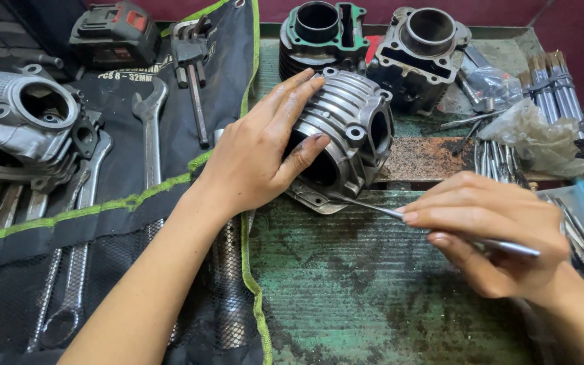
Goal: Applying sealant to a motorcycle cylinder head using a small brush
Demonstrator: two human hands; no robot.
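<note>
My left hand (259, 152) rests on a silver finned engine cylinder (349, 128) lying on its side on the worn green bench (359, 297), thumb pressed at the rim of its bore. A thin metal pick tool (380, 209) is pinched in my right hand (491, 233). Its tip reaches the cylinder's lower base edge.
Two more engine cylinders (322, 30) (420, 47) stand at the back. A black tool roll (123, 223) with wrenches (150, 135) and hex keys covers the left side, beside a silver cylinder head (25, 118) and a black battery pack (113, 34). Thin files and a plastic bag (535, 135) lie at the right.
</note>
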